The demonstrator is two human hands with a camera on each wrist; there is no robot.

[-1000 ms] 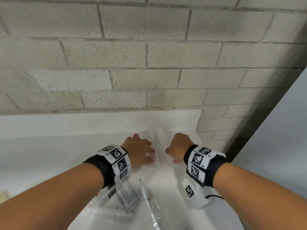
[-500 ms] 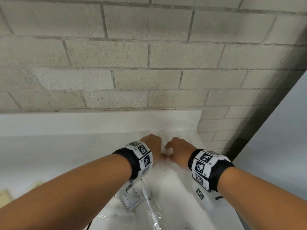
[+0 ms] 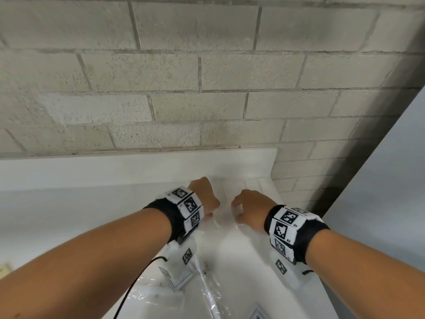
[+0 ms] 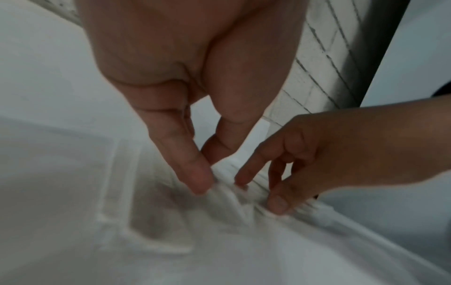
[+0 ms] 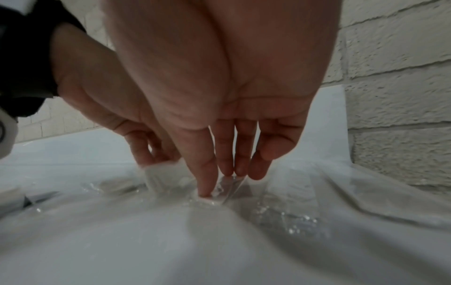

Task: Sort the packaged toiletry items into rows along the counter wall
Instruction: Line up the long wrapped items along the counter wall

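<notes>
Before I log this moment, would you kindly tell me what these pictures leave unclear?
- What the clear packets hold: head view, the left hand and right hand cover them; left wrist view is blurred.
- The print on the labelled sachet: head view, too small and partly under the left wrist.
- A second label: head view, cut off by the bottom edge.
- The left hand's grip: right wrist view, hidden behind the right hand's fingers.

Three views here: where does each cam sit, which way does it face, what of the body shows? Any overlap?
Head: worn on the head, facing forward and down at the white counter and block wall; both forearms, left hand and right hand show.
Left wrist: looks along the left hand's fingers pinching a clear-wrapped packet; right hand enters from the right.
Right wrist: looks along the right hand's fingers down onto clear wrap; left hand behind.
Shared: both wrist views show both hands on the wrapping.
</notes>
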